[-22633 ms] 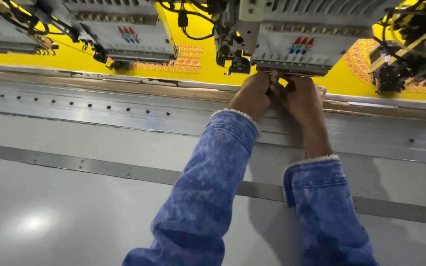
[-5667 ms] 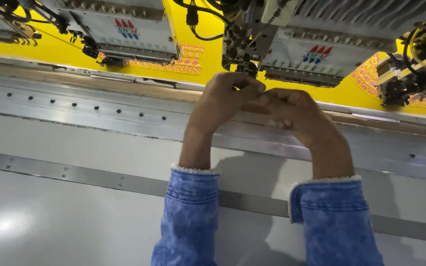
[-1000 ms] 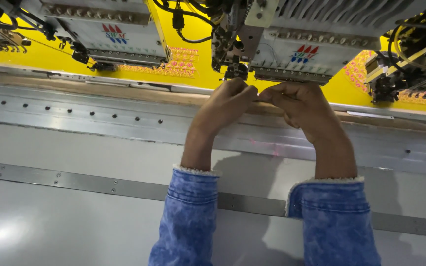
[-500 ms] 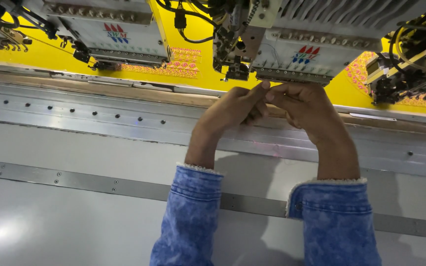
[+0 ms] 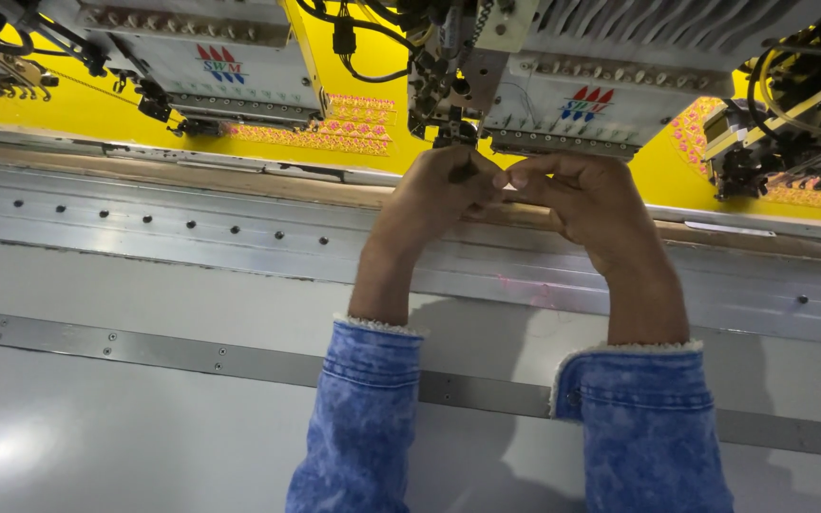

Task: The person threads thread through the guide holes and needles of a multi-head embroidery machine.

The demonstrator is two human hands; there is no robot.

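Both my hands are raised under the middle embroidery head (image 5: 563, 85), a grey-white box with black wires and needle parts. My left hand (image 5: 434, 195) has its fingers curled just below the dark needle area (image 5: 453, 133). My right hand (image 5: 586, 199) pinches toward the left one, thumb and forefinger together at a tiny pale bit, likely thread, between the fingertips; I cannot make it out clearly. Blue denim sleeves (image 5: 363, 418) cover both forearms. Yellow fabric (image 5: 353, 104) with pink-orange stitched patterns is stretched behind the heads.
Another embroidery head (image 5: 211, 66) stands to the left and a third (image 5: 791, 123) at the right edge. A metal rail (image 5: 192, 223) with bolts runs across under the heads. A grey table top (image 5: 97, 427) with a bolted metal strip lies nearer to me.
Over the last second my hands stayed under the middle head; the fingertips closed together into a pinch and shifted slightly lower and to the right.
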